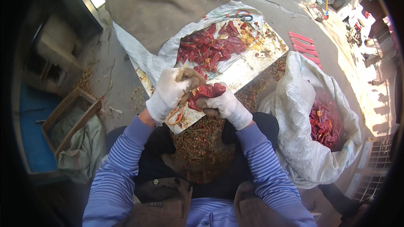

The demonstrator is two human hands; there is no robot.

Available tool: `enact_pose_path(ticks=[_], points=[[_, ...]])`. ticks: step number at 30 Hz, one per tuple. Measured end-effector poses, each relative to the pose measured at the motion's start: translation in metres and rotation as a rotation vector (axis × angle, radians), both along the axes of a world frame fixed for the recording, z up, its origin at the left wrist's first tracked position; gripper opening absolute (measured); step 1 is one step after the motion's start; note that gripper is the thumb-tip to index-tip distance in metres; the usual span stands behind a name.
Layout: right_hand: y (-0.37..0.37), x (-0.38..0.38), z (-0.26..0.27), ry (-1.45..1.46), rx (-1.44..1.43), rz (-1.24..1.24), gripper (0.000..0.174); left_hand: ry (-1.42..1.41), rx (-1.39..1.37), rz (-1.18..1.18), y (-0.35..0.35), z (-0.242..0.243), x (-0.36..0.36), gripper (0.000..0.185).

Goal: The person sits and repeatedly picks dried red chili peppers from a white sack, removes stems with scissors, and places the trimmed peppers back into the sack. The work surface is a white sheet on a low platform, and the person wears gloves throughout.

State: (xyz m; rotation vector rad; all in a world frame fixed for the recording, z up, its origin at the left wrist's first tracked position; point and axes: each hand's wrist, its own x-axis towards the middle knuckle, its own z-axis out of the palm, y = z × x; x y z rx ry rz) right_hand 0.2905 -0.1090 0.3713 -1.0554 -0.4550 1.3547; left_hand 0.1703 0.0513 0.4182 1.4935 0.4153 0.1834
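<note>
Both hands wear white work gloves with brown, stained fingertips. My right hand point(225, 105) grips a dried red chili pepper point(203, 94) above the near part of a white board point(246, 75). My left hand point(173, 90) touches the pepper's left end with bent fingers; whether it pinches a stem is hidden. Beyond the hands, a heap of dried red peppers point(208, 49) lies on a white woven sack point(148, 60) on the board. Scissors with orange handles point(175, 115) lie below my left hand, their blades hidden. Another pair of scissors point(243, 15) rests at the board's far end.
An open white woven sack point(292, 113) holding red peppers stands at the right, with a red slatted stool point(304, 47) behind it. A brown cloth point(164, 3) covers the far left. Stems and scraps point(202, 146) litter the ground between the legs. A wooden frame point(75, 126) stands left.
</note>
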Motion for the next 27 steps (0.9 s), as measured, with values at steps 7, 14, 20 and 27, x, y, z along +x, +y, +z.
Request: enact_pose_path(ticks=[7,14,20,27], points=[[0.001,-0.001,0.002,-0.002,0.042,-0.006,0.010,-0.024,-0.306,-0.067,0.009,-0.010,-0.004,0.023],[-0.008,-0.006,-0.005,0.010,0.091,-0.124,0.009,-0.199,-0.550,-0.030,0.022,-0.026,-0.006,0.025],[-0.011,-0.006,-0.006,0.000,0.138,-0.260,0.011,-0.183,-0.308,0.032,0.024,-0.022,-0.002,0.036],[-0.045,0.006,0.024,-0.266,0.162,-0.495,0.021,0.222,0.136,-0.228,-0.013,-0.027,0.000,0.029]])
